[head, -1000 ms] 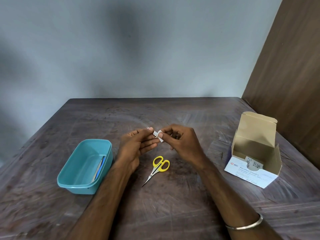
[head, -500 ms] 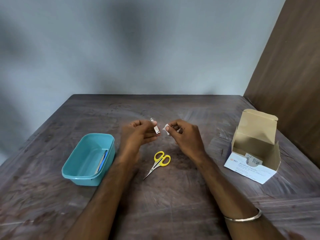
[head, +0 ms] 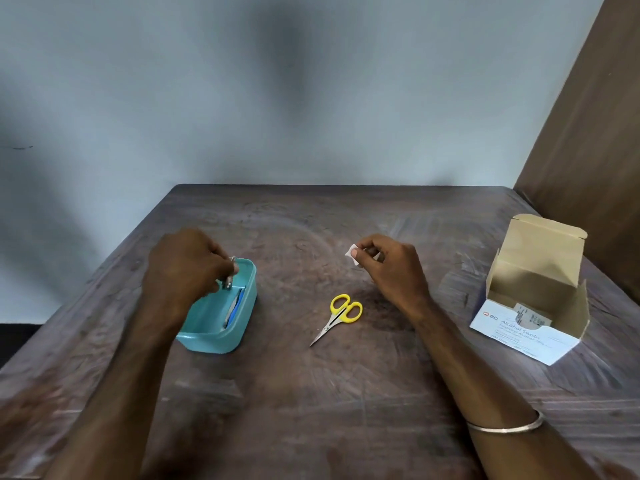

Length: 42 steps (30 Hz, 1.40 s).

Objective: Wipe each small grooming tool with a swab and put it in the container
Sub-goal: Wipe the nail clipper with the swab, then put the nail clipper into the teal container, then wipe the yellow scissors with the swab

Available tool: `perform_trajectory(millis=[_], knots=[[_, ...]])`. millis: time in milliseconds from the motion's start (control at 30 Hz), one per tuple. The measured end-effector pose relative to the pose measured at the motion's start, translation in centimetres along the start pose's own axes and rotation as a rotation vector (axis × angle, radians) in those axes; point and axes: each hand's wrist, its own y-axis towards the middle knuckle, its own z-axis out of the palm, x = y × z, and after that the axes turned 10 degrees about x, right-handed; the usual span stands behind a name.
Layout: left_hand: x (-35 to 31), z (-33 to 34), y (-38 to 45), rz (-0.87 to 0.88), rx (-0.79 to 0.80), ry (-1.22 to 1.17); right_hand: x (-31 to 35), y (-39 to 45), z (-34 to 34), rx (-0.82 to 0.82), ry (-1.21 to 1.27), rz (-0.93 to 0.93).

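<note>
My left hand (head: 187,268) hovers over the teal plastic container (head: 239,327) and pinches a small metal nail clipper (head: 229,278), which hangs into the container's far end. A blue-edged flat tool (head: 234,308) lies inside along the right wall. My right hand (head: 388,268) is raised above the table's middle and pinches a small white swab (head: 351,252) between thumb and forefinger. Small yellow-handled scissors (head: 337,317) lie shut on the table between the container and my right forearm, tip pointing toward me.
An open cardboard box of alcohol swabs (head: 530,317) stands at the right, flap up. A brown wooden panel (head: 595,133) rises behind it. The dark wooden table (head: 311,393) ends at a grey wall at the back.
My left hand has carried the nail clipper leftward from the middle to over the container. My right hand, still with the swab, has drawn a little to the right.
</note>
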Motion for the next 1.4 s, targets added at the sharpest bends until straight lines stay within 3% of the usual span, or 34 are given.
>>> perform_trajectory(millis=[233,600,933,1133,1400], knots=[[1.3,1.9,1.1,-0.103,0.091,0.335,0.1,-0.1,-0.2,0.009,-0.004,0.019],[0.9,2.7,1.9,-0.121,0.15,0.457,0.0,0.0,-0.2,0.036,0.007,0.033],[-4.2,1.8,-0.8,0.085,-0.167,0.439,0.4,-0.2,-0.2,0.035,0.015,0.034],[-8.2,7.4,-1.2,0.24,0.024,0.484,0.3,-0.1,-0.4,0.029,-0.02,0.064],[-8.5,12.2,0.4,0.286,0.289,0.417,0.3,-0.1,-0.6,0.023,-0.047,0.06]])
